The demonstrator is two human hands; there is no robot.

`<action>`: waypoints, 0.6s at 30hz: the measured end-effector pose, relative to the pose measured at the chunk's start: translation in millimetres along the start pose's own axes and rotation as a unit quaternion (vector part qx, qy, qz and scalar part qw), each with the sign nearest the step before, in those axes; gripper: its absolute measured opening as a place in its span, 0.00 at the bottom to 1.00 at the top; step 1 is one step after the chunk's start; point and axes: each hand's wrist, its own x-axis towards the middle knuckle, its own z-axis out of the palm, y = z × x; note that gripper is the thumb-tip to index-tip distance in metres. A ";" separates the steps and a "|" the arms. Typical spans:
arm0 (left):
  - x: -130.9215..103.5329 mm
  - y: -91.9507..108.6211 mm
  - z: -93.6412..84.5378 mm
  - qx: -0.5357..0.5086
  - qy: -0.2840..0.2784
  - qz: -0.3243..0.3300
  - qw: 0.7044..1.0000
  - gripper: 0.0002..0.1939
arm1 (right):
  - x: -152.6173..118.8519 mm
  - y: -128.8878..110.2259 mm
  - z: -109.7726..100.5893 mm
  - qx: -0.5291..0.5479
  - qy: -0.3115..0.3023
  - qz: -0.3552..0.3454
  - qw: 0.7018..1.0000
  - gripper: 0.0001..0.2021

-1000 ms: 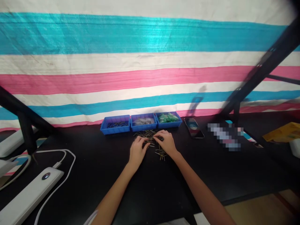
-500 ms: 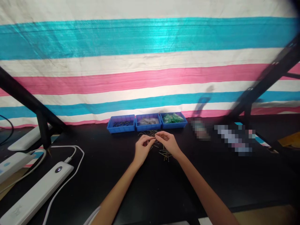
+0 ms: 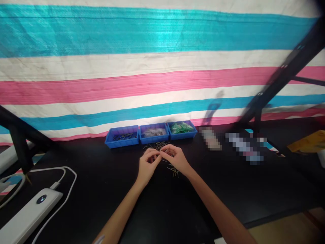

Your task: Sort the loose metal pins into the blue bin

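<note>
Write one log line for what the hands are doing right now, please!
left hand: fingertips pinched beside right hand | below: scattered thin metal pins on black table | behind: three blue plastic trays | grip contents: too small to tell

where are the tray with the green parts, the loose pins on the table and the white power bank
tray with the green parts (image 3: 193, 134): head view, on its blue front right rim.
loose pins (image 3: 174, 170): head view, on the small heap below the right hand.
white power bank (image 3: 27, 215): head view, on its flat top.

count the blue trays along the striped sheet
3, side by side on the black table just beyond the hands: left tray with dark pins, middle tray with greyish bits, right tray with green pieces. None looks hidden.
</note>
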 end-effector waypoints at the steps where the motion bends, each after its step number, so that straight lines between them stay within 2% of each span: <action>1: 0.5 0.0 -0.8 0.000 0.003 -0.001 1.000 0.08 | 0.3 0.8 0.0 0.000 0.009 -0.001 1.000 0.10; 5: 3.1 0.5 -3.5 -0.040 0.033 -0.028 0.998 0.09 | 1.2 5.4 -0.1 0.000 0.033 -0.004 0.999 0.11; 9: 4.2 0.7 -4.4 -0.092 0.065 -0.084 0.990 0.11 | -2.1 6.2 3.7 -0.039 0.008 -0.014 0.999 0.10; 14: 4.8 -2.8 -6.2 -0.107 0.061 -0.106 0.987 0.12 | -5.5 4.0 6.0 -0.109 -0.029 -0.048 0.993 0.08; 16: 6.8 -5.9 -9.6 -0.096 0.074 -0.113 0.986 0.12 | -3.2 4.2 -1.2 -0.122 -0.013 -0.059 0.991 0.08; 18: 9.4 -10.1 -14.5 -0.079 0.094 -0.110 0.986 0.13 | 1.1 5.2 -16.0 -0.141 0.030 -0.075 0.987 0.09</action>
